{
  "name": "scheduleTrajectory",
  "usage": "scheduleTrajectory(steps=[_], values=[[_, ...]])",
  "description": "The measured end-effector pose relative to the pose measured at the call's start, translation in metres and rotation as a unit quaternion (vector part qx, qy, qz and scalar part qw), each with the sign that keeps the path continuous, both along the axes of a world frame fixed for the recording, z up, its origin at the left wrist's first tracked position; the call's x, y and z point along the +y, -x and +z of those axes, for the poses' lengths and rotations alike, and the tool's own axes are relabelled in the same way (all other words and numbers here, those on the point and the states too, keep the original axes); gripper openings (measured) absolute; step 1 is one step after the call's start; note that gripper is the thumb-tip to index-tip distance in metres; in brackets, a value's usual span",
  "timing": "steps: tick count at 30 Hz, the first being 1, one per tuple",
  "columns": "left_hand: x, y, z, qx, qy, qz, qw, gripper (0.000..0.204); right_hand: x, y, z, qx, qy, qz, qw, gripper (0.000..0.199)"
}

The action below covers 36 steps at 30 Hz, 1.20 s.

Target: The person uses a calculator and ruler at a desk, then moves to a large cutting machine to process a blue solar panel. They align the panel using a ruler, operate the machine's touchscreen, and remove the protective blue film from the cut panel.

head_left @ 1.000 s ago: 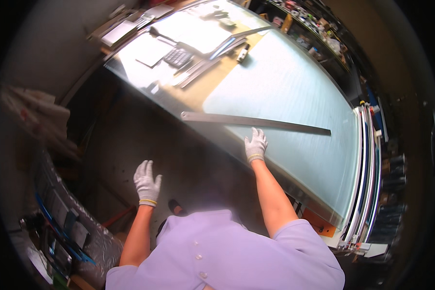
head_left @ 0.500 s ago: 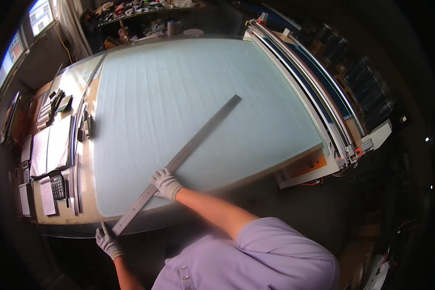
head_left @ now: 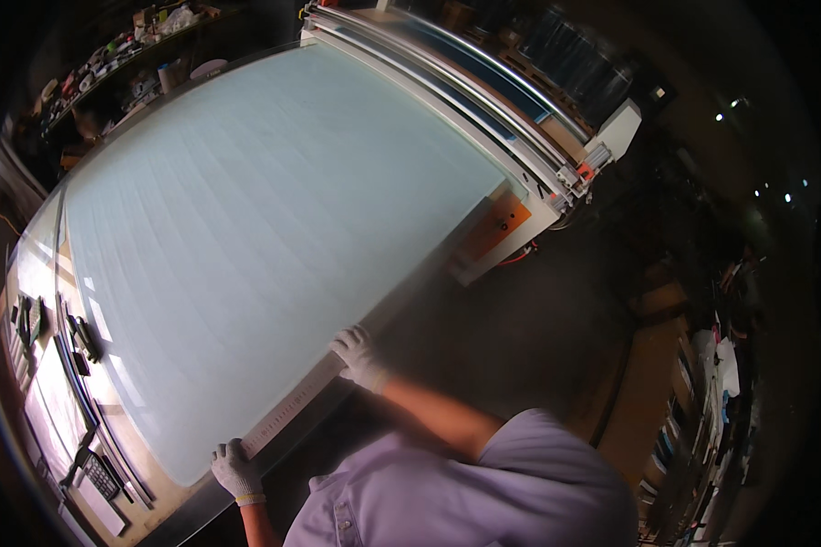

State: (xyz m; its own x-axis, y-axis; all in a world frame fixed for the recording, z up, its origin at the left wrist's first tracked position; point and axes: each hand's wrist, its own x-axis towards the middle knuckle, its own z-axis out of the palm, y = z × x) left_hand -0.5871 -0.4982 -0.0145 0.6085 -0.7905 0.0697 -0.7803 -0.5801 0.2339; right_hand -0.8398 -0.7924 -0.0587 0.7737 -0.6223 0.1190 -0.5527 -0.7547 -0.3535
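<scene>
A long metal ruler (head_left: 294, 403) lies along the near edge of the large table, beside the border of a pale blue-green sheet (head_left: 246, 219) that covers most of the tabletop. My left hand (head_left: 237, 472), in a light knitted glove, closes on the ruler's near left end. Farther up the same edge, my gloved right hand (head_left: 360, 358) grips the ruler, its fingers on top. Beyond that hand the far part of the ruler is blurred and hard to tell from the table edge.
Along the table's right end runs a machine with long metal rollers (head_left: 483, 96). A calculator (head_left: 98, 474), papers (head_left: 53, 401) and dark tools (head_left: 84, 339) lie on the left side. A cluttered shelf (head_left: 109, 77) stands behind; stacked boards and papers (head_left: 693, 428) are at the right.
The ruler has swung from lying diagonally across the sheet to lying along the near edge. Both hands moved with it, and my view has turned to the right.
</scene>
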Motion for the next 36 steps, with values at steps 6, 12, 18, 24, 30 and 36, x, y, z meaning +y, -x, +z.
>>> scheduleTrajectory(steps=[6,12,18,24,30,36], values=[[-0.087,0.073,0.007,0.007,-0.009,-0.061,0.998,0.022,-0.041,0.065,0.025,0.074,0.020,-0.187,0.979,0.072],[-0.138,0.119,0.009,0.003,-0.039,-0.064,0.997,0.033,-0.049,0.153,0.038,-0.024,-0.030,-0.300,0.953,0.065],[-0.173,0.163,-0.027,-0.012,-0.014,-0.068,0.998,0.056,-0.072,0.317,-0.032,-0.105,0.055,-0.447,0.887,0.038],[-0.251,0.220,-0.037,-0.038,0.028,-0.043,0.998,0.058,-0.118,0.472,-0.019,-0.092,0.045,-0.492,0.865,0.016],[-0.363,0.276,-0.040,-0.036,0.041,-0.085,0.995,0.055,-0.178,0.559,-0.012,-0.093,0.007,-0.504,0.859,0.009],[-0.499,0.340,-0.043,-0.011,0.070,-0.140,0.988,0.053,-0.286,0.560,-0.003,-0.122,0.007,-0.453,0.883,0.009]])
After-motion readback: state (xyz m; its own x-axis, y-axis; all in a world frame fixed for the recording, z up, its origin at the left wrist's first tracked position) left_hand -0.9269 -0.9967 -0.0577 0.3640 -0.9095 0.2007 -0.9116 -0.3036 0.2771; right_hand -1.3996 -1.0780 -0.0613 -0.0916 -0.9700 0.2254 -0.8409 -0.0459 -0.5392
